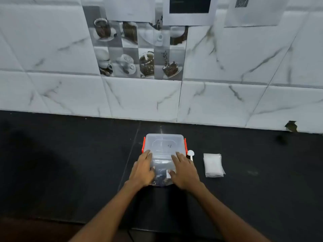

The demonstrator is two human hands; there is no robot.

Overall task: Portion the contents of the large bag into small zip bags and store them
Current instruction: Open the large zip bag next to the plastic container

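Both forearms reach in from the counter's near edge toward its middle, where the left hand and right hand lie on either side of the large bag. Each grip looks flat, fingers spread and pressing the clear plastic, with thumbs turned inward on it; whether anything is pinched I cannot tell. This bag lies partly on the lidded container with orange clips, its dark contents gathered toward the near end. A white scoop sits just beside the container's right side, and the stack of small zip bags lies further right, apart from it.

I judge the step to be taking up the large bag to open it. It would go best held by the top seam with the contents kept low, so nothing spills when the seal parts.

What the dark contents are is unclear, the palms hide the bag's side edges, and its seal cannot be made out.
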